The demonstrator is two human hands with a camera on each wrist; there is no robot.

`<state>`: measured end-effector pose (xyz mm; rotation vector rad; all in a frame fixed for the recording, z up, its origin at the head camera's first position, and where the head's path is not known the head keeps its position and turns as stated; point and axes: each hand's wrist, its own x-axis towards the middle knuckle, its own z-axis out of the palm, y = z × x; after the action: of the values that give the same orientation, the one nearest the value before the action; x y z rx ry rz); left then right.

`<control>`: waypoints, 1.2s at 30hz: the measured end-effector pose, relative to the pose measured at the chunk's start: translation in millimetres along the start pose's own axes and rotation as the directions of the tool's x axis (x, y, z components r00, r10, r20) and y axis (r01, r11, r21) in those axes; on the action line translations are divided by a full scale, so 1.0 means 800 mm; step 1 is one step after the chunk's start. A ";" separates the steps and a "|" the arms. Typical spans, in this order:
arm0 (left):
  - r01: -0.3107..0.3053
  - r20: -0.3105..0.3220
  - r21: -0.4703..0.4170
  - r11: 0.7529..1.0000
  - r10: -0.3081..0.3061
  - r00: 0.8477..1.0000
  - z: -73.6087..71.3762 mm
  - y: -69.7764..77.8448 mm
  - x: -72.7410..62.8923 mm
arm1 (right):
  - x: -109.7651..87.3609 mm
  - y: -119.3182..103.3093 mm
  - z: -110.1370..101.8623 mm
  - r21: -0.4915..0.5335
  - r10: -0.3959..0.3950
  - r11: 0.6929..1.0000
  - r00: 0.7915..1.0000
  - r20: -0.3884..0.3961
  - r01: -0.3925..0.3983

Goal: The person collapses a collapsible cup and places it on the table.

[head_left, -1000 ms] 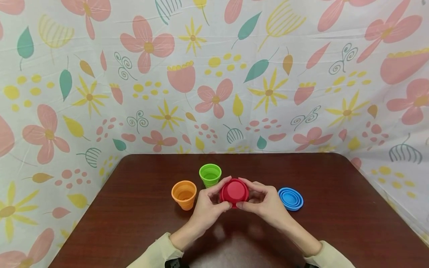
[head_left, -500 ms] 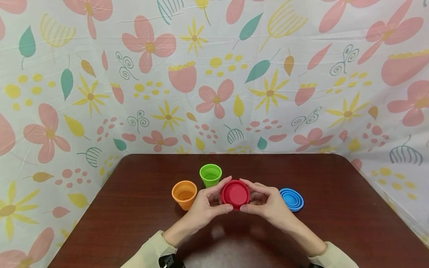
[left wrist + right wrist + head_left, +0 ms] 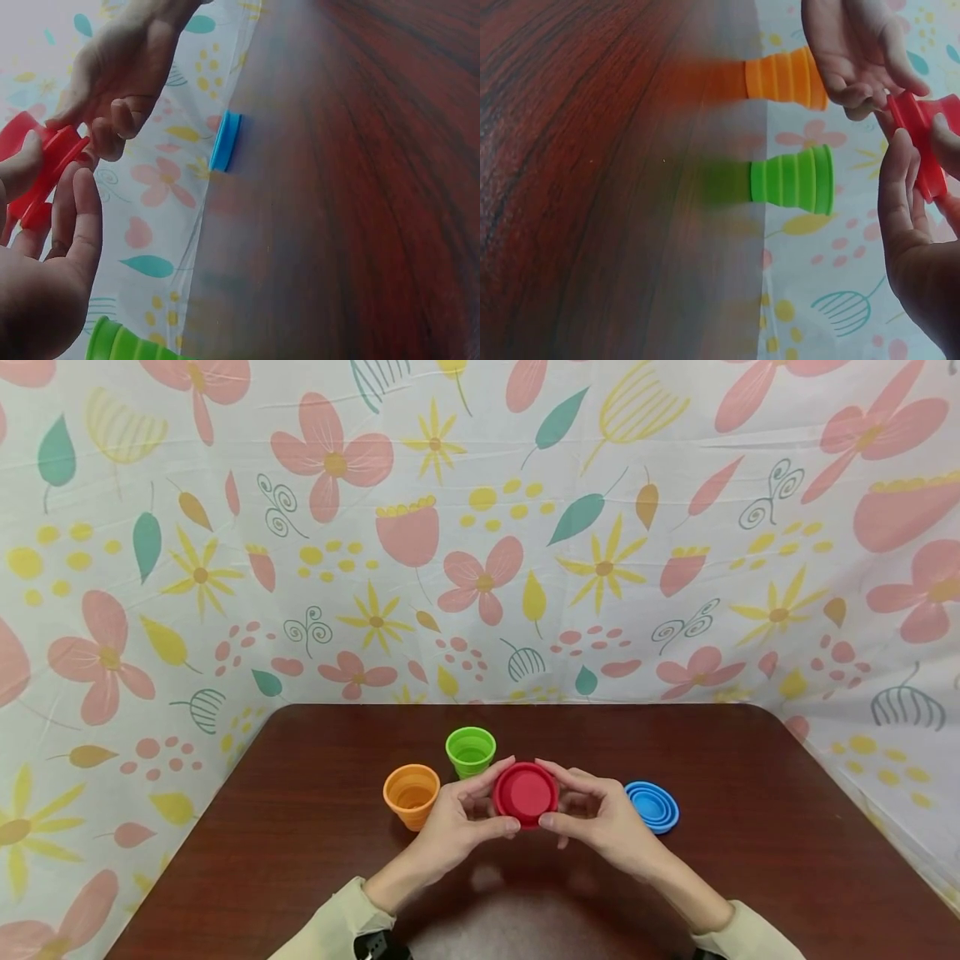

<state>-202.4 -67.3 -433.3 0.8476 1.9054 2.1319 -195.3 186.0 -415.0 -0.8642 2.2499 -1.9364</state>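
- Step in hand, as I judge it: working the folds of the red cup [image 3: 527, 795] between both hands; it looks partly folded in the wrist views, with a ring standing out around it.
- The red cup is in the lower middle of the head view, held up off the table [image 3: 750, 860]. A flat round face shows toward the head camera, probably its base.
- The left hand [image 3: 465, 817] pinches the cup's left edge, its fingers [image 3: 495, 828] and thumb curled on the rim.
- The right hand [image 3: 603, 818] pinches the right edge likewise, thumb near the bottom of the rim. Both grips are narrow.
- The next move, I would say, calls for even pressure from both thumbs around the ring, with the fingers bracing the far side; a lopsided push could leave one fold uneven.
- Cups, counted: four, one of each colour.
- One orange cup [image 3: 412, 797], drawn out to full height and upright, left of the hands in the head view.
- One green cup [image 3: 471, 752], also drawn out and upright, just above the left hand in the frame, partly hidden by it.
- One blue cup [image 3: 652, 807], folded flat into rings, right of the right hand.
- Also counted: two hands, one table and one flowered cloth [image 3: 480, 468] filling the upper frame.
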 end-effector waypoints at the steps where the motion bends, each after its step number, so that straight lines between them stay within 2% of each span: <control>1: -0.003 -0.001 0.003 1.000 0.003 1.000 0.000 0.001 0.000 | 0.000 -0.001 0.000 0.003 0.004 1.000 1.000 0.003 -0.004; 9: -0.013 0.001 0.047 0.999 0.013 1.000 -0.001 0.005 -0.002 | -0.002 -0.004 -0.006 0.026 0.012 1.000 0.998 0.056 -0.014; 13: -0.013 0.017 -0.031 0.999 0.014 1.000 -0.002 0.006 -0.002 | -0.002 -0.005 -0.007 0.049 0.017 0.999 0.997 0.076 -0.021; 17: -0.009 0.006 -0.116 0.993 0.009 1.000 -0.001 0.008 0.000 | -0.002 -0.007 -0.008 0.069 0.009 0.998 0.996 0.090 -0.015; 21: 0.002 -0.036 -0.113 0.994 -0.006 0.999 0.003 0.012 0.001 | -0.002 -0.009 -0.008 0.083 0.009 0.996 0.996 0.086 -0.017; 25: 0.003 -0.060 -0.106 0.994 -0.009 0.998 0.005 0.016 0.002 | -0.002 -0.011 -0.007 0.099 0.066 0.993 0.997 0.051 -0.071; 28: 0.006 -0.059 -0.102 0.995 -0.012 0.998 0.006 0.018 0.002 | -0.001 -0.013 -0.006 0.074 0.094 0.993 0.995 0.016 -0.095; 36: 0.009 -0.063 -0.085 0.996 -0.014 0.998 0.006 0.019 0.004 | 0.000 -0.012 -0.005 0.043 0.054 0.998 0.998 0.013 -0.055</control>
<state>-198.7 -64.5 -418.0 0.7593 1.8298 2.2405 -193.5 189.1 -405.0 -0.7984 2.1923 -1.9441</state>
